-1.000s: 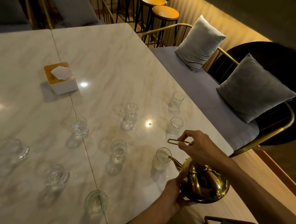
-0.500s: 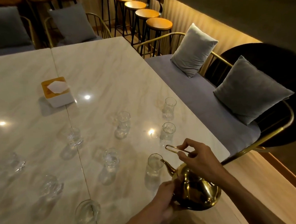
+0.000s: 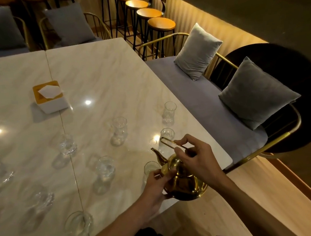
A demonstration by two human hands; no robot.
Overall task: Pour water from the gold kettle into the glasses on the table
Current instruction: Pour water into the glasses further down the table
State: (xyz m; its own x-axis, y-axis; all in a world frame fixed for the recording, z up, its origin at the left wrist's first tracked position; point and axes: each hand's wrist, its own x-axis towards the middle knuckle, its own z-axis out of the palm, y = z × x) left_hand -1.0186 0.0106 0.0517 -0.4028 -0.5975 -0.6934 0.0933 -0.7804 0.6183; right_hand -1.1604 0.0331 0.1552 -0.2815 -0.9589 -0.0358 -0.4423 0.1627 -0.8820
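Head view: the right hand (image 3: 196, 157) pinches the gold kettle (image 3: 183, 183) by its wire handle; the left hand (image 3: 155, 184) cups its side, above the marble bench (image 3: 100, 81) edge, its spout beside a glass (image 3: 150, 168).

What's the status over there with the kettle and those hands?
Right hand holds handle, left hand steadies the gold kettle. Spout near closest glass, no water visible. Nothing in the way.

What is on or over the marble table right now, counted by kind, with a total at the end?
Clear drinking glasses: 9 (the leftmost ones are blurred)
Gold metal kettle: 1
White tissue box with a wooden top: 1
Total: 11
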